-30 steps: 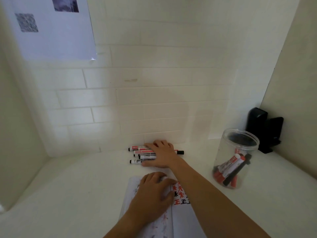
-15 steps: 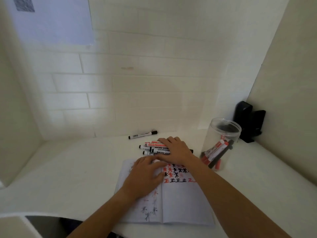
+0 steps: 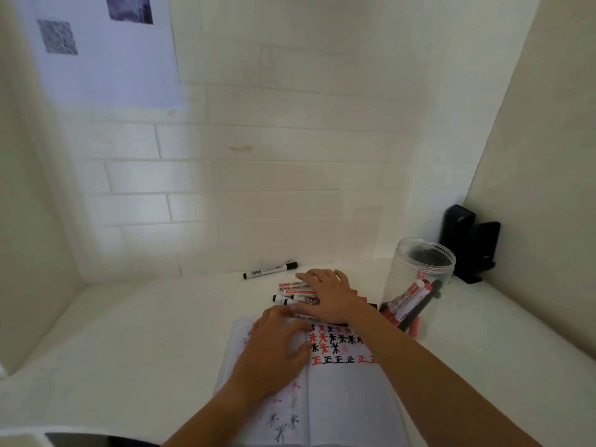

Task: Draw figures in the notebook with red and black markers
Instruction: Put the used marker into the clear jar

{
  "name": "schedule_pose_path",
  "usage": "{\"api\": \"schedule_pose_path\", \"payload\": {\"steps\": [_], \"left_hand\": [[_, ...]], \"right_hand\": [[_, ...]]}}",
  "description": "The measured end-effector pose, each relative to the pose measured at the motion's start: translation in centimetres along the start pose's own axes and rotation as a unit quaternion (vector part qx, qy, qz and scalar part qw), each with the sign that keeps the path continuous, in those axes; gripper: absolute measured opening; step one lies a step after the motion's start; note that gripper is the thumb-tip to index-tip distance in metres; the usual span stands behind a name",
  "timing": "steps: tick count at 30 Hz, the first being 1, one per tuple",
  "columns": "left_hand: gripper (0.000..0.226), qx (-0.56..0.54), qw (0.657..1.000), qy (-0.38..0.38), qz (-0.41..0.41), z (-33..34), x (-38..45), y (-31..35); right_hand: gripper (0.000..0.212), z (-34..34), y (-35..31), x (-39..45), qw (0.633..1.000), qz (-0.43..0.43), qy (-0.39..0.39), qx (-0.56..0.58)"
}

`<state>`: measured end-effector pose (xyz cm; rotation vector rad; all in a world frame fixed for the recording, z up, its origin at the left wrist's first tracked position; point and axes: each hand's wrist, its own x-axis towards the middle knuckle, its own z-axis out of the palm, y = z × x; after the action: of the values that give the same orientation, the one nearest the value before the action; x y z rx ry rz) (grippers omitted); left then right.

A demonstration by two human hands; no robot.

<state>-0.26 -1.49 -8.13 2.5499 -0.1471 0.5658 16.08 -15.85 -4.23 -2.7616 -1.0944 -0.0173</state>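
An open notebook lies on the white table, with rows of red and black figures on its right page. My left hand rests flat on the left page, fingertips at the top edge. Just beyond the notebook, my right hand lies palm down over a pile of red and black markers; its fingers are spread and not closed around any of them. One black marker lies alone near the back wall.
A clear plastic jar holding more red and black markers stands to the right of the pile. A black object sits in the back right corner. Walls close the table in at the left, back and right.
My right hand has dragged the marker pile back toward the notebook, leaving one black marker by the wall. My left hand has stayed on the left page.
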Motion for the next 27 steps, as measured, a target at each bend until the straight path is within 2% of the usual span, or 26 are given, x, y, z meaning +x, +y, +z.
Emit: {"api": "schedule_pose_path", "payload": {"steps": [5, 13, 20, 27], "left_hand": [[0.042, 0.015, 0.999, -0.005, -0.03, 0.1, 0.1, 0.0], [0.045, 0.038, 0.999, -0.027, -0.02, 0.2, 0.2, -0.1], [0.045, 0.037, 0.999, -0.023, -0.017, 0.1, 0.1, 0.0], [0.044, 0.04, 0.998, -0.033, -0.021, -0.1, 0.0, 0.2]], "right_hand": [[0.101, 1.0, -1.0, 3.5, 1.0, -0.029, 0.003, 0.007], [0.071, 2.4, -2.3, 6.7, 0.999, 0.002, 0.03, 0.024], [0.075, 1.5, -0.8, 4.3, 0.996, 0.066, 0.043, -0.048], [0.053, 0.9, -0.1, 1.6, 0.993, 0.099, 0.06, -0.017]]}}
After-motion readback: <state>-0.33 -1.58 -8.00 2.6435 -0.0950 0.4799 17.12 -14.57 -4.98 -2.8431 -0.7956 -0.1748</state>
